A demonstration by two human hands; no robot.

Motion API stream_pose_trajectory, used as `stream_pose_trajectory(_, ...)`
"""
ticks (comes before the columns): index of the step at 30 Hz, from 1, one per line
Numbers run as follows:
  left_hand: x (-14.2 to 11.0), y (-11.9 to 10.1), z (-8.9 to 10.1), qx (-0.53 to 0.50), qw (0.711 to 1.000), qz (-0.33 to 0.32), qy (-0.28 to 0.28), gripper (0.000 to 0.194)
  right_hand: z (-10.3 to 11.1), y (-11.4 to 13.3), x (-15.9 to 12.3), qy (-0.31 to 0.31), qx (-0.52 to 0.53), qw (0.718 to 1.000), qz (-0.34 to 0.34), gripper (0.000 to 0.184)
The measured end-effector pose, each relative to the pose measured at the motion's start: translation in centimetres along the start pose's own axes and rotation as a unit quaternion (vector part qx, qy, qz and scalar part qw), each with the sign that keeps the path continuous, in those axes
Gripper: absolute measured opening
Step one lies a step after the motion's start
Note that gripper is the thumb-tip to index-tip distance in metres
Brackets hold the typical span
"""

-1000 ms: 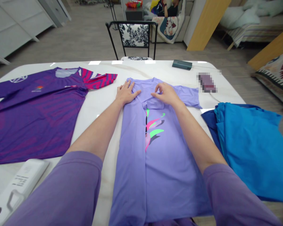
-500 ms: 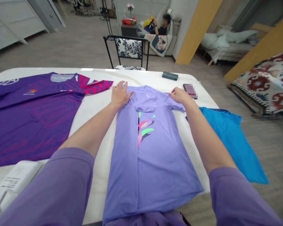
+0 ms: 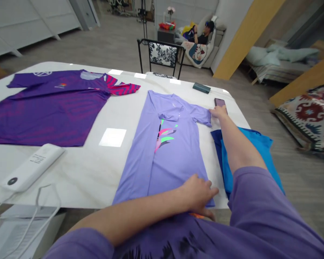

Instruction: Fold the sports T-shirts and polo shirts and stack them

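Observation:
A lavender T-shirt (image 3: 175, 154) lies on the white table (image 3: 97, 169), its left side folded inward over part of a pink, green and black print. My left hand (image 3: 199, 194) is at the shirt's bottom right corner by the table's near edge, fingers and thumb apart. At the end of the right short sleeve, my right hand (image 3: 218, 112) pinches the fabric with closed fingers. Close to my right forearm lies a folded blue garment (image 3: 259, 144) with a darker blue layer, partly hidden by that arm.
A purple jersey (image 3: 56, 111) with pink-striped sleeve spreads at left. A white device (image 3: 34, 167) with a cable sits before it. A phone (image 3: 219, 102) and a dark green case (image 3: 201, 87) lie at back right. Behind stand a chair (image 3: 162, 54) and a seated person (image 3: 203, 36).
My left hand has left the shirt's left shoulder and come down to the bottom right corner. My right hand stays at the right sleeve. The view has shifted left and downward.

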State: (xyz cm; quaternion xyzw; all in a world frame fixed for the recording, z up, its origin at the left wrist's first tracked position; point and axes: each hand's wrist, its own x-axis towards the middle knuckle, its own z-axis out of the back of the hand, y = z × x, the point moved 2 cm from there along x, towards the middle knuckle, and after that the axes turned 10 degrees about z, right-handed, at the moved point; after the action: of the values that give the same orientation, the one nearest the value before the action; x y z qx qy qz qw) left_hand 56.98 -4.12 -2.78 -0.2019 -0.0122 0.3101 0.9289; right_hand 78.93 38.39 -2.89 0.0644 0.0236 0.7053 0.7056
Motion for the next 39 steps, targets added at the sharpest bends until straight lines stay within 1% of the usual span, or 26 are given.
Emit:
stream_pose_trajectory(2, -0.8, -0.9, -1.0, 0.022, 1.000, -0.003, -0.019, 0.065, -1.0, 0.0, 0.2, 0.004, 0.003, 0.999, -0.040, 0.058)
stream_pose_trajectory(3, -1.2, -1.1, -1.2, 0.027, 0.999, -0.001, -0.034, 0.055, -1.5, 0.1, 0.3, -0.003, 0.002, 0.999, -0.045, 0.053)
stream_pose_trajectory(5, -2.0, -1.4, -1.3, 0.032, 0.998, 0.012, -0.058, 0.032, -2.2, 0.3, 0.7, -0.023, 0.002, 0.999, -0.026, 0.043)
stream_pose_trajectory(7, -2.8, -1.5, -1.6, 0.030, 0.997, 0.033, -0.067, 0.018, -2.5, 0.6, 1.2, -0.037, 0.018, 0.999, -0.013, 0.039)
stream_pose_trajectory(9, -3.3, -1.7, -1.9, 0.031, 0.996, 0.046, -0.065, 0.012, -2.3, 0.8, 1.6, -0.042, 0.055, 0.997, -0.015, 0.041)
stream_pose_trajectory(12, -3.6, -2.1, -2.0, 0.017, 0.997, 0.048, -0.060, 0.011, -0.9, 1.3, 1.9, -0.061, 0.106, 0.992, -0.005, 0.044)
stream_pose_trajectory(14, -4.0, -2.1, -1.2, -0.020, 0.997, 0.054, -0.051, 0.014, 0.4, 1.8, 1.8, -0.077, 0.121, 0.990, 0.003, 0.045)
stream_pose_trajectory(16, -4.9, -1.8, 0.5, -0.076, 0.993, 0.076, -0.049, 0.022, 1.8, 2.5, 1.5, -0.086, 0.137, 0.987, 0.002, 0.046)
stream_pose_trajectory(18, -6.5, -1.1, 2.8, -0.137, 0.983, 0.112, -0.056, 0.032, 3.0, 3.5, 1.1, -0.080, 0.153, 0.985, -0.005, 0.047)
stream_pose_trajectory(21, -9.9, 0.4, 6.1, -0.228, 0.958, 0.157, -0.071, 0.048, 5.0, 5.9, 0.7, -0.075, 0.164, 0.984, -0.006, 0.046)
stream_pose_trajectory(24, -14.0, 1.8, 8.3, -0.314, 0.928, 0.165, -0.109, 0.044, 7.3, 9.3, 1.2, -0.078, 0.155, 0.985, 0.020, 0.045)
stream_pose_trajectory(26, -16.9, 2.7, 9.0, -0.363, 0.904, 0.179, -0.137, 0.042, 8.9, 12.4, 2.2, -0.071, 0.137, 0.987, 0.049, 0.043)
stream_pose_trajectory(28, -19.9, 3.4, 9.2, -0.399, 0.876, 0.220, -0.161, 0.040, 10.1, 16.4, 3.4, -0.064, 0.125, 0.987, 0.081, 0.040)
stream_pose_trajectory(30, -22.7, 4.2, 8.7, -0.417, 0.850, 0.267, -0.178, 0.038, 10.6, 21.4, 4.4, -0.053, 0.132, 0.984, 0.111, 0.037)
stream_pose_trajectory(31, -23.9, 4.5, 8.2, -0.421, 0.840, 0.290, -0.182, 0.037, 10.4, 24.1, 4.7, -0.044, 0.145, 0.981, 0.125, 0.036)
stream_pose_trajectory(33, -26.1, 5.3, 6.8, -0.419, 0.827, 0.331, -0.174, 0.036, 9.4, 29.6, 4.8, -0.008, 0.201, 0.968, 0.148, 0.035)
stream_pose_trajectory(35, -27.8, 6.0, 5.0, -0.407, 0.823, 0.370, -0.142, 0.037, 7.5, 34.3, 4.3, 0.043, 0.293, 0.941, 0.165, 0.043)
stream_pose_trajectory(36, -28.4, 6.2, 4.1, -0.398, 0.825, 0.383, -0.121, 0.037, 6.5, 36.0, 3.9, 0.067, 0.334, 0.924, 0.172, 0.049)
stream_pose_trajectory(37, -28.9, 6.4, 3.4, -0.388, 0.828, 0.391, -0.100, 0.038, 5.5, 37.2, 3.5, 0.084, 0.360, 0.912, 0.177, 0.053)
stream_pose_trajectory(38, -29.2, 6.6, 2.8, -0.378, 0.833, 0.395, -0.082, 0.039, 4.6, 37.7, 3.2, 0.092, 0.362, 0.910, 0.183, 0.054)
stream_pose_trajectory(39, -29.4, 6.7, 2.4, -0.367, 0.839, 0.397, -0.070, 0.039, 3.9, 37.8, 2.8, 0.092, 0.338, 0.917, 0.189, 0.051)
